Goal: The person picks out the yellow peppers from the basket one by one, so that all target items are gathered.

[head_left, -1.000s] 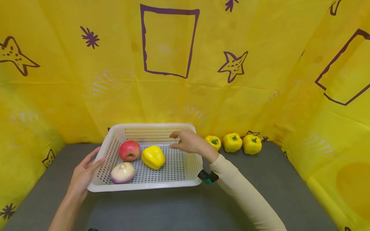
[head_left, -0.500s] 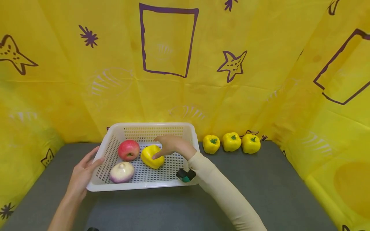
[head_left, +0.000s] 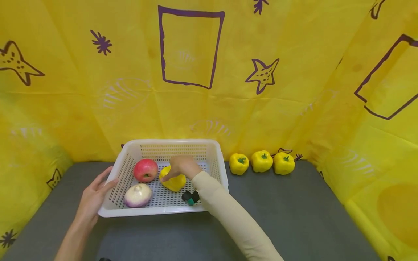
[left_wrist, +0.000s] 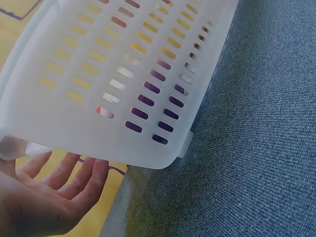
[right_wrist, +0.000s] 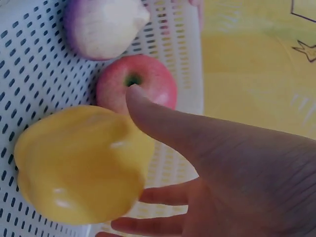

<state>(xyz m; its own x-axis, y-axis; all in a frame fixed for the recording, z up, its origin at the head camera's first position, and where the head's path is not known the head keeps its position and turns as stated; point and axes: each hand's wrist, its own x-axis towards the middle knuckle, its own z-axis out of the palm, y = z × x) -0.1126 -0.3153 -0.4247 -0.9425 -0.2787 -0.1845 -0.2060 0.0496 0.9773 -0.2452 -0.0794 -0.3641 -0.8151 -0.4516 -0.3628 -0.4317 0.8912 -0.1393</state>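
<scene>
A white perforated plastic basket point(head_left: 156, 211) holds a yellow bell pepper point(head_left: 173, 184), a red apple point(head_left: 146, 170) and a white-and-purple turnip point(head_left: 138, 195). My left hand point(head_left: 94, 194) holds the basket's left rim, thumb over the edge and fingers on the outer side; in the left wrist view these fingers point(left_wrist: 81, 180) show below the rim. Over the pepper in the basket is my right hand point(head_left: 183, 166), thumb and fingers spread around it. In the right wrist view the thumb point(right_wrist: 148, 111) is extended near the pepper's side, overlapping the apple, and the fingertips reach the pepper's lower edge.
Three more yellow bell peppers stand in a row right of the basket: a near one point(head_left: 239, 164), a middle one point(head_left: 262, 161) and a far one point(head_left: 283, 163). A yellow patterned cloth point(head_left: 209, 108) hangs behind and beside the dark grey tabletop point(head_left: 294, 214).
My right hand has moved left and down from the basket's right side to the pepper inside it. The left hand stays at the left rim; basket and contents have not moved.
</scene>
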